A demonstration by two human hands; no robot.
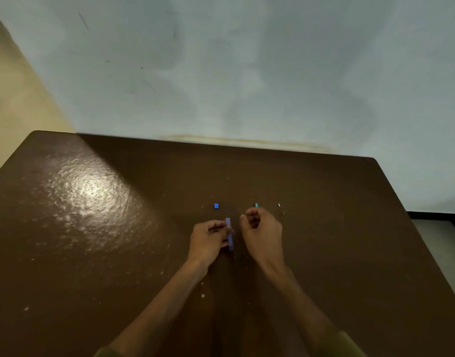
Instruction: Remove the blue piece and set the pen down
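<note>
a person's left hand (pixel 209 239) pinches a slim violet strip (pixel 229 234) between curled fingers and thumb, holding it nearly on end just above the brown table (pixel 92 228), its long side running near to far. the grip sits on the strip's left edge, which seems meant to leave the right edge free for the other hand. the right hand (pixel 261 231) hovers just beside it, a narrow gap apart, fingers curled in toward the thumb; whether anything tiny sits between those fingertips cannot be told from this view.

beyond the hands, three small pieces lie apart in a loose row on the tabletop: a blue block (pixel 216 206) to the far left of the strip, a teal piece (pixel 256 205) just past the right hand's knuckles, and a pale sliver (pixel 279 205) farther right. their spacing looks like parts laid out within easy reach. pale crumbs dot the tabletop, with a glare patch at left. a scuffed grey-white wall (pixel 247 73) rises behind the table's far edge.
</note>
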